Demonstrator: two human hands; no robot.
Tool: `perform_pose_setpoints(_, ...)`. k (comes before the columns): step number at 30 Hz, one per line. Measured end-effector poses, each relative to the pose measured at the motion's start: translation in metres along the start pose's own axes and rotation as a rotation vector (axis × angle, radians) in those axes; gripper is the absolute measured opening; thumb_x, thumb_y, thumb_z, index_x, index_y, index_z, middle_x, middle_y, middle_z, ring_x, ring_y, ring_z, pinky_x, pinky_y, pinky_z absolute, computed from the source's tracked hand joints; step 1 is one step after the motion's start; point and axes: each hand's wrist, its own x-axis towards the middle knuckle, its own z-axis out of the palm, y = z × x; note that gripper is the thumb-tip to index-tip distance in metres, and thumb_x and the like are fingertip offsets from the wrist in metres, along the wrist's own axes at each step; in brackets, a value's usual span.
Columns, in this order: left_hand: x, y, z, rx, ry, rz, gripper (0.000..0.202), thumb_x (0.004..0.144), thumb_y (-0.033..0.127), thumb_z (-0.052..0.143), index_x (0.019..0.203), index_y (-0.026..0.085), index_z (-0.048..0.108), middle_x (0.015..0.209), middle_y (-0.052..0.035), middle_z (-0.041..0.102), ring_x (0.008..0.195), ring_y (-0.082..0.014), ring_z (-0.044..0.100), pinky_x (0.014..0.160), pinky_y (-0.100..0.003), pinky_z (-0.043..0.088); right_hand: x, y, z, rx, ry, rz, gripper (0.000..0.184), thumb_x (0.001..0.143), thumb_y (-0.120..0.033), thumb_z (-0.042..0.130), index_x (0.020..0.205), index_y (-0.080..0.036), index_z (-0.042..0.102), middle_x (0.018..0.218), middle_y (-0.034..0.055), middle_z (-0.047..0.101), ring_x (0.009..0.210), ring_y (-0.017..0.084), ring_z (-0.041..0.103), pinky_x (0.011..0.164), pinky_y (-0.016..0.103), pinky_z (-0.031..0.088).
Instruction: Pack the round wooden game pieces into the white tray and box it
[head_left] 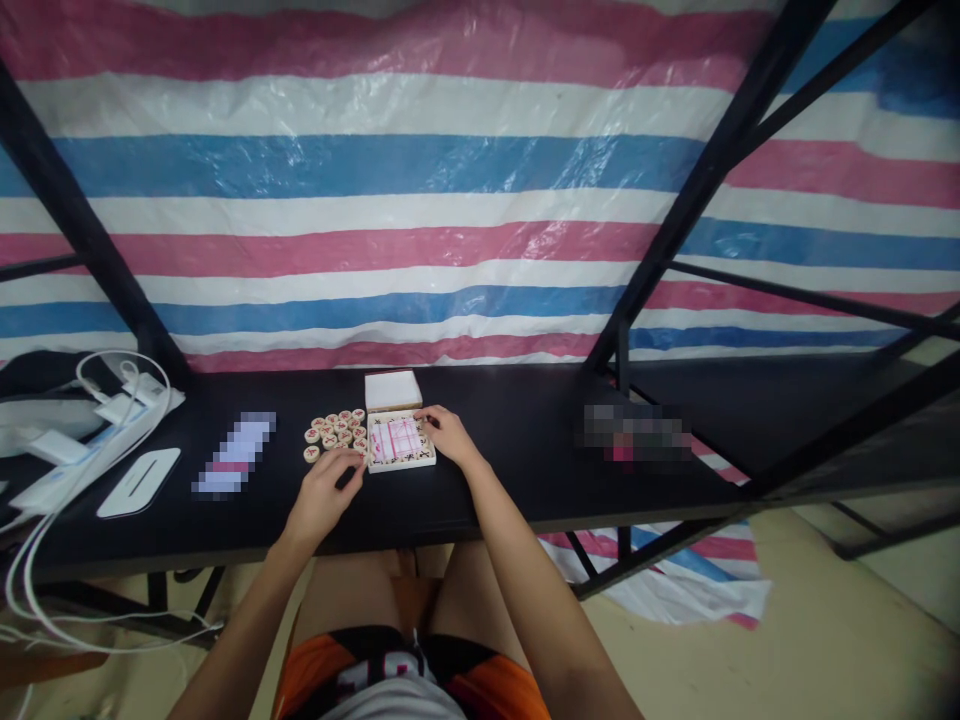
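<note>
A small white box point(402, 465) stands on the black desk, holding wooden xiangqi pieces around its inner edge and a folded pink-and-white sheet point(399, 440) in the middle. Left of it, a cluster of round xiangqi pieces point(328, 437) with red characters lies loose. My left hand point(324, 492) is at the box's lower left corner, thumb and curved fingers apart, beside the nearest pieces. Over the box's right side, my right hand point(448, 435) has its fingertips bent together at the pieces inside; what they pinch, if anything, is hidden.
The box's lid point(394, 391) rests against its back side. Farther left are a blurred phone-like object point(236, 455), a white flat device point(139, 482) and white cables point(34, 575) with a power strip. A blurred dark object point(634, 433) lies right, near the black metal frame point(679, 215).
</note>
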Motion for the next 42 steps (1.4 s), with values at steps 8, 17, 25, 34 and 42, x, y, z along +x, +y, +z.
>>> perform_pose_setpoints(8, 0.020, 0.002, 0.026, 0.061, -0.245, 0.120, 0.020, 0.090, 0.022, 0.043, 0.090, 0.019, 0.064, 0.089, -0.0048, 0.066, 0.087, -0.0191, 0.059, 0.082, -0.035, 0.047, 0.001, 0.000, -0.001, 0.004, 0.008, 0.009, 0.028, 0.074, -0.012, 0.048, 0.092, -0.020, 0.068, 0.090, 0.0017, 0.062, 0.074, 0.012, 0.055, 0.077, 0.026, 0.043)
perform_pose_setpoints(17, 0.006, -0.003, 0.007, 0.229, -0.066, -0.047, 0.021, 0.089, 0.028, 0.046, 0.094, 0.019, 0.064, 0.097, -0.0073, 0.061, 0.095, -0.0224, 0.055, 0.085, -0.036, 0.044, 0.000, 0.002, 0.000, -0.007, -0.002, 0.024, 0.027, 0.075, -0.013, 0.047, 0.092, -0.019, 0.068, 0.090, 0.0021, 0.062, 0.073, 0.012, 0.054, 0.075, 0.026, 0.043)
perform_pose_setpoints(25, -0.013, -0.036, -0.020, 0.576, -0.120, -0.326, 0.026, 0.084, 0.027, 0.045, 0.099, 0.015, 0.063, 0.101, -0.0142, 0.060, 0.083, -0.0282, 0.057, 0.070, -0.039, 0.046, 0.000, 0.001, 0.000, 0.017, 0.010, 0.012, 0.026, 0.075, -0.014, 0.048, 0.091, -0.020, 0.067, 0.091, 0.0017, 0.062, 0.076, 0.012, 0.055, 0.078, 0.027, 0.042)
perform_pose_setpoints(34, 0.013, 0.004, 0.008, 0.043, -0.099, -0.055, 0.015, 0.086, 0.024, 0.048, 0.085, 0.020, 0.062, 0.099, -0.0066, 0.065, 0.096, -0.0209, 0.059, 0.087, -0.035, 0.046, 0.000, -0.002, -0.001, 0.018, 0.007, 0.031, 0.025, 0.074, -0.014, 0.049, 0.090, -0.019, 0.068, 0.089, 0.0016, 0.062, 0.074, 0.012, 0.054, 0.076, 0.025, 0.042)
perform_pose_setpoints(42, 0.043, 0.025, 0.035, 0.100, -0.382, 0.104, 0.018, 0.086, 0.018, 0.046, 0.077, 0.019, 0.062, 0.078, -0.0032, 0.066, 0.079, -0.0190, 0.059, 0.091, -0.041, 0.041, 0.001, 0.000, -0.001, 0.027, 0.002, 0.013, 0.025, 0.075, -0.014, 0.049, 0.090, -0.020, 0.068, 0.091, 0.0013, 0.063, 0.074, 0.012, 0.055, 0.077, 0.026, 0.042)
